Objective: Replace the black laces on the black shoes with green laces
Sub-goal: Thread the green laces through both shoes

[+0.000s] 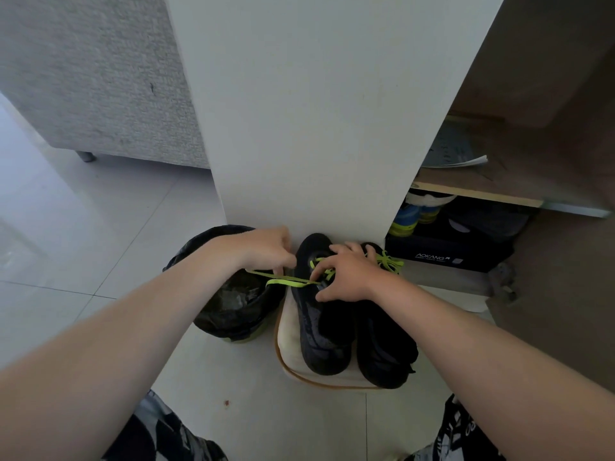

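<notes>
Two black shoes stand side by side on a pale stool point(289, 331), their openings towards the white pillar. The left shoe point(324, 334) has a green lace point(289, 280) partly threaded, with its free end stretched out to the left. My left hand point(266, 249) pinches that free end just left of the shoe. My right hand point(346, 274) rests on the left shoe's eyelet area, with its fingers curled at the lace. The right shoe point(382, 354) carries a green lace tied in a bow point(389, 261).
A bin lined with a black bag point(233, 301) stands just left of the stool. A white pillar point(316, 128) rises right behind the shoes. To the right is an open cabinet with a dark shoebox point(446, 257), other shoes and a shelf point(482, 194). A grey sofa point(93, 78) is at the far left.
</notes>
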Demonstrator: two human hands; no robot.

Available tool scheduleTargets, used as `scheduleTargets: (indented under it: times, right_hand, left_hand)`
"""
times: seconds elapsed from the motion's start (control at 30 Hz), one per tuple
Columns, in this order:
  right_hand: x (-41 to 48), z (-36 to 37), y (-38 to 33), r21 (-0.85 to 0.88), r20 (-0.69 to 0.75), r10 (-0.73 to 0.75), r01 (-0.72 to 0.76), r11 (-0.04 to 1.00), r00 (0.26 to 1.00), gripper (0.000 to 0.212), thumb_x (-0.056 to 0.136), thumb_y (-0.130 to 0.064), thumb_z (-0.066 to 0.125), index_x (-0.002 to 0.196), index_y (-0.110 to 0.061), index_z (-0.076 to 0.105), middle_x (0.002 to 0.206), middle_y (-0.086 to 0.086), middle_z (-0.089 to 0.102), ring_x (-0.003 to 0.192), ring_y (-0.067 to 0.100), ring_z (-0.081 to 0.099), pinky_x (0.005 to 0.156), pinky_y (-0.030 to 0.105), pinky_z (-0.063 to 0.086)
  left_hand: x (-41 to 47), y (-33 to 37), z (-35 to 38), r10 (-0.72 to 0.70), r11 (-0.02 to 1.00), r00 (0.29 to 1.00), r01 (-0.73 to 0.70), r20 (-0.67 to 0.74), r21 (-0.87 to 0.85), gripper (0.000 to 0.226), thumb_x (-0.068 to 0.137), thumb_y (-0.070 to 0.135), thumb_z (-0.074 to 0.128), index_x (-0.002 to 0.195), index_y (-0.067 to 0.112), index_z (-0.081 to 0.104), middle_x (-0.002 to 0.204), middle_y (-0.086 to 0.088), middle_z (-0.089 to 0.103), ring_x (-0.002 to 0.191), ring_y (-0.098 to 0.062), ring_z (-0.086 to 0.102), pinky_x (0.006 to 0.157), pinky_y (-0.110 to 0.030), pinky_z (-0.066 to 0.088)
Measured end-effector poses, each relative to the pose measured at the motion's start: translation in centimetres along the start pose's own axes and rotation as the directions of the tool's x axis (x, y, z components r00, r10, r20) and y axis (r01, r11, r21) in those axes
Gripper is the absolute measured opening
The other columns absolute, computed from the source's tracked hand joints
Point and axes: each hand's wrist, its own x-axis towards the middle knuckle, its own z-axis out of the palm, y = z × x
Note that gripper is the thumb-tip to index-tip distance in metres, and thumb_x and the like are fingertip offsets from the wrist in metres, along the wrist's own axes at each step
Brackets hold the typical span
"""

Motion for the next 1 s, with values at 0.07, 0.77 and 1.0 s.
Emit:
scheduleTargets:
  times: [0.07, 0.77, 1.0]
  right_hand:
    - [0.0, -0.1, 0.0, -0.012, -0.007, 0.000, 0.000, 1.000, 1.000, 0.041, 0.069, -0.055, 0.079, 0.108, -0.054, 0.067, 0.162, 0.003, 0.027, 0.150, 0.026, 0.008, 0.118, 0.059, -0.001]
    - [0.2, -1.3, 1.9, 0.215, 0.126, -0.014, -0.014, 0.977, 0.992, 0.099, 0.067, -0.028, 0.092, 0.149, -0.025, 0.036, 0.145, 0.006, 0.044, 0.131, 0.021, 0.048, 0.107, 0.031, 0.040]
    - [0.3, -0.8, 2.6, 0.337, 0.132, 0.019, -0.063, 0.939, 0.991, 0.061, 0.073, -0.019, 0.087, 0.124, -0.021, 0.054, 0.099, 0.014, 0.069, 0.076, 0.021, 0.066, 0.065, 0.035, 0.055]
  left_hand:
    - [-0.4, 0.7, 0.1, -0.043, 0.989, 0.988, 0.021, 0.151, 0.146, 0.027, 0.091, 0.042, 0.058, 0.096, 0.018, 0.070, 0.072, 0.005, 0.073, 0.075, -0.010, 0.061, 0.068, -0.028, 0.041]
    - [0.7, -0.4, 0.4, 0.086, 0.453, 0.993, -0.108, -0.077, -0.885, 0.032, 0.093, 0.004, 0.038, 0.072, -0.003, 0.061, 0.071, -0.013, 0.066, 0.070, -0.025, 0.068, 0.077, -0.032, 0.059]
    - [1.5, 0.9, 2.7, 0.006, 0.977, 0.994, -0.029, -0.108, -0.213, 0.013, 0.087, 0.026, 0.065, 0.090, 0.021, 0.054, 0.080, 0.001, 0.056, 0.066, -0.013, 0.052, 0.054, -0.026, 0.041]
